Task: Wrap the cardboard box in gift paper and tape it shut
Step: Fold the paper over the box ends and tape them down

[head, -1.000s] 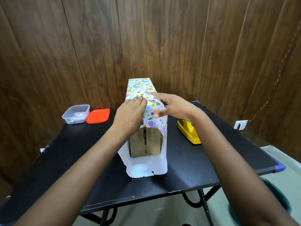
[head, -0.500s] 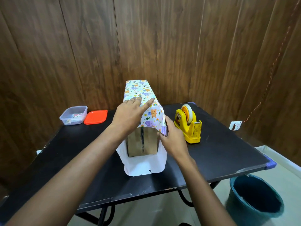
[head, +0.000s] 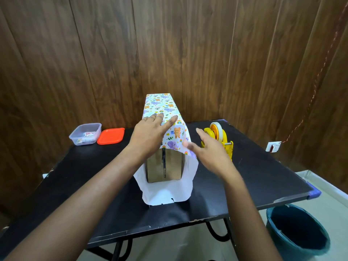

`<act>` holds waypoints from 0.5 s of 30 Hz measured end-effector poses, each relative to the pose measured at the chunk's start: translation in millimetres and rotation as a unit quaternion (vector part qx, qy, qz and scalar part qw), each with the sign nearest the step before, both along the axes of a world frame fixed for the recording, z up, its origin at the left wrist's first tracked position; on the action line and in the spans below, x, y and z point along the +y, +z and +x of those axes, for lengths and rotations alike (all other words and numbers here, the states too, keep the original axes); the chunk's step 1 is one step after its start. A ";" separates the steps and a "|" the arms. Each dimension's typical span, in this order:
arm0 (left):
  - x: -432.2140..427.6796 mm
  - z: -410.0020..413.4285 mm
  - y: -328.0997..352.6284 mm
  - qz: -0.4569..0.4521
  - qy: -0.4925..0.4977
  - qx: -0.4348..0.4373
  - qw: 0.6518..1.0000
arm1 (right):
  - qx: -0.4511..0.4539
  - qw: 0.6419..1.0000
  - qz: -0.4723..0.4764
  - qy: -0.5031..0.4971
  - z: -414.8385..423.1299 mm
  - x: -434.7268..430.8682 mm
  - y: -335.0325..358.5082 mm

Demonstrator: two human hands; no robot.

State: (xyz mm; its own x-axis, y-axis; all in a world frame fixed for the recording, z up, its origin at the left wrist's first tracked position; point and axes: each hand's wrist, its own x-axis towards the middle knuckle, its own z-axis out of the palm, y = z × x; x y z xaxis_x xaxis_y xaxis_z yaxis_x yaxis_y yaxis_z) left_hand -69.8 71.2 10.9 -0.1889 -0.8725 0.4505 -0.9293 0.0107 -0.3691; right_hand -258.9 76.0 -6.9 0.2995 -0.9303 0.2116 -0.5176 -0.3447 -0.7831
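While our left hand (head: 150, 136) is still lying flat on the gift paper (head: 160, 104), its straight fingers (head: 172, 121) pressing the folded top flap down over the near edge, our right hand (head: 211, 153) is changing jobs in the head view. Half a second ago it was resting against the lower right side of the wrap. Now it is lifting away and reaching toward the yellow tape dispenser (head: 222, 136) just beside the parcel, its fingers (head: 200, 131) spread, blurred with motion and holding nothing. The cardboard box (head: 173, 166) is sitting in the middle of the black table (head: 75, 185), sleeved in paper along its length, but its near end is still showing bare. The white underside of the paper is jutting out around it as unfolded side and bottom flaps. We are reading this as the switch from folding to taping. The left hand is pinning the fold while the right goes for a strip, and the end flaps are still waiting to be closed.
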 end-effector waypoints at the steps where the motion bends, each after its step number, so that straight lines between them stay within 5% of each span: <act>1: 0.7 -0.3 0.5 -0.002 -0.002 0.000 1.000 | -0.008 0.999 -0.041 -0.018 8.4 -5.9 7.5; 3: 1.6 0.0 1.2 0.000 -0.003 0.000 1.000 | 0.006 0.992 -0.111 -0.059 25.1 -17.8 19.3; 15: 2.5 1.6 1.1 0.002 -0.004 -0.008 1.000 | 0.073 0.984 -0.109 -0.117 34.7 -41.9 35.2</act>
